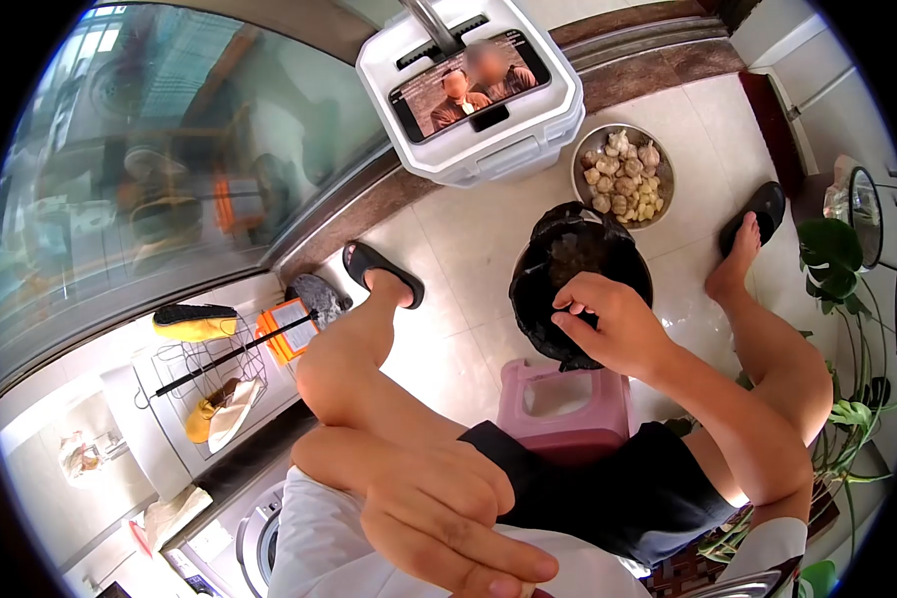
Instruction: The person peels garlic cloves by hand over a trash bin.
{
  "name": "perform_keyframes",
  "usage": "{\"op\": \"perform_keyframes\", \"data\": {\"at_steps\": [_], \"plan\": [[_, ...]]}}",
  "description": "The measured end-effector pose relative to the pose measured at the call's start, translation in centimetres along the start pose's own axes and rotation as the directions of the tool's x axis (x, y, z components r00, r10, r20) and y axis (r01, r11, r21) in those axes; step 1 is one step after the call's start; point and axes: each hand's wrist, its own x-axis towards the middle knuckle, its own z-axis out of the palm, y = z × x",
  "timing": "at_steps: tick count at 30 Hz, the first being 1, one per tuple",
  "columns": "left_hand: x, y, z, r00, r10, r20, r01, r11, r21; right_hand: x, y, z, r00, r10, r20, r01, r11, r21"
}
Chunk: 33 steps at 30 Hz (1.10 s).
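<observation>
My left hand (448,508) is close to the camera over my lap, its fingers pressed together. Their tips meet at the bottom edge, where whatever they hold is mostly cut off. My right hand (608,324) hangs over a bin lined with a black bag (623,261), fingers loosely curled, with a gap between thumb and forefinger and nothing visible between them. Brownish scraps (573,254) lie inside the bag. Just beyond the bin, a round metal bowl (579,189) on the floor holds several garlic bulbs (625,164) and peeled cloves (641,202).
A phone (468,87) showing a video lies on a white lidded container (528,140). Below the bin is a pink plastic stool (568,424). Plants (832,259) stand at right; a wire rack with shoes (209,374) is at left, near a glass panel (169,179).
</observation>
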Motion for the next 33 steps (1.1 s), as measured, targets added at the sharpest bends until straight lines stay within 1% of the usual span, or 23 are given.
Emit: {"op": "perform_keyframes", "data": {"at_steps": [2, 4, 7, 8, 10, 11, 12, 13, 14, 15, 16, 17, 18, 19, 20, 22, 24, 26, 28, 29, 30, 31, 33], "plan": [[-0.2, 0.4, -0.1, 0.999, -0.032, 0.005, 0.032, 0.999, -0.030, 0.1, 0.1, 0.1, 0.999, -0.032, 0.004, 0.032, 0.999, -0.001], [-0.3, 0.3, -0.4, 0.998, -0.060, 0.018, 0.061, 0.997, -0.049, 0.2, 0.0, 0.1, 1.000, -0.022, 0.013, 0.022, 1.000, -0.006], [-0.5, -0.4, -0.9, 0.994, 0.075, 0.078, -0.076, 0.997, 0.013, 0.2, -0.4, 0.1, 1.000, -0.015, 0.001, 0.015, 1.000, -0.012], [-0.1, -0.2, -0.7, 0.999, -0.039, 0.004, 0.039, 0.995, -0.095, 0.1, -0.5, 0.1, 1.000, -0.009, -0.011, 0.009, 1.000, -0.007], [-0.3, -0.2, -0.8, 0.987, -0.152, -0.055, 0.137, 0.968, -0.210, 0.3, -0.6, -0.2, 0.999, -0.043, -0.028, 0.042, 0.999, -0.017], [-1.4, -0.2, -0.9, 0.962, -0.274, -0.001, 0.257, 0.902, 0.347, 0.4, -1.0, -0.4, 0.999, -0.032, -0.028, 0.033, 0.999, 0.030], [-1.9, -0.9, -0.8, 0.937, -0.337, -0.093, 0.327, 0.751, 0.573, 0.5, -1.2, -0.6, 0.999, -0.024, -0.028, 0.026, 0.997, 0.077], [-2.4, -1.7, -0.8, 0.899, -0.397, -0.184, 0.390, 0.539, 0.747, 0.5, -0.8, -0.5, 0.999, -0.025, -0.020, 0.027, 0.997, 0.074], [-2.2, -3.6, -0.9, 0.859, -0.387, -0.334, 0.505, 0.535, 0.677, 0.6, 0.0, -0.3, 0.999, 0.034, -0.027, -0.025, 0.959, 0.281], [-2.6, -5.1, -1.3, 0.859, -0.385, -0.338, 0.506, 0.530, 0.681, 0.6, 0.4, -0.3, 0.995, 0.095, -0.020, -0.074, 0.876, 0.476], [-3.2, -6.4, -1.8, 0.860, -0.380, -0.341, 0.504, 0.524, 0.687, 0.8, 0.2, -0.5, 0.996, 0.088, -0.017, -0.070, 0.880, 0.470], [-4.0, -7.3, -1.9, 0.858, -0.377, -0.349, 0.508, 0.523, 0.684, 0.7, -0.1, -0.6, 0.993, 0.112, -0.036, -0.074, 0.834, 0.546], [-4.7, -8.2, -2.1, 0.820, -0.403, -0.406, 0.569, 0.511, 0.644, 0.9, -0.3, -0.8, 0.990, 0.131, -0.059, -0.067, 0.784, 0.617], [-5.3, -8.9, -2.3, 0.779, -0.428, -0.459, 0.627, 0.498, 0.599, 0.9, -0.1, -0.9, 0.994, 0.065, -0.085, -0.007, 0.833, 0.553], [-6.0, -9.2, -2.3, 0.779, -0.424, -0.462, 0.627, 0.502, 0.596, 0.7, 0.1, -0.7, 0.994, 0.066, -0.082, -0.011, 0.836, 0.548], [-6.9, -9.8, -2.4, 0.650, -0.554, -0.520, 0.760, 0.461, 0.458, 0.5, 0.3, -0.5, 0.993, -0.038, -0.111, 0.076, 0.931, 0.357], [-7.4, -10.0, -2.4, 0.648, -0.564, -0.512, 0.761, 0.461, 0.457, 0.4, 0.2, -0.4, 0.993, -0.044, -0.106, 0.077, 0.938, 0.338], [-7.6, -10.2, -2.2, 0.541, -0.640, -0.545, 0.841, 0.411, 0.353, 0.4, 0.7, -0.1, 0.987, -0.033, -0.155, 0.075, 0.957, 0.279], [-8.1, -10.8, -2.5, 0.527, -0.652, -0.545, 0.850, 0.398, 0.345, 0.4, 1.2, 0.0, 0.984, -0.022, -0.175, 0.069, 0.961, 0.267], [-8.5, -11.1, -2.5, 0.536, -0.636, -0.555, 0.843, 0.426, 0.327, 0.3, 1.5, 0.0, 0.981, -0.013, -0.195, 0.064, 0.964, 0.258], [-8.7, -11.4, -2.6, 0.546, -0.618, -0.566, 0.835, 0.455, 0.310, 0.3, 1.8, 0.0, 0.981, -0.007, -0.192, 0.057, 0.965, 0.257], [-8.6, -11.5, -2.8, 0.539, -0.637, -0.552, 0.842, 0.429, 0.327, 0.3, 2.1, -0.1, 0.985, 0.006, -0.174, 0.040, 0.965, 0.258], [-9.0, -12.1, -3.0, 0.525, -0.651, -0.549, 0.849, 0.447, 0.282, 0.2, 2.4, -0.3, 0.987, 0.011, -0.161, 0.030, 0.969, 0.247]]}}
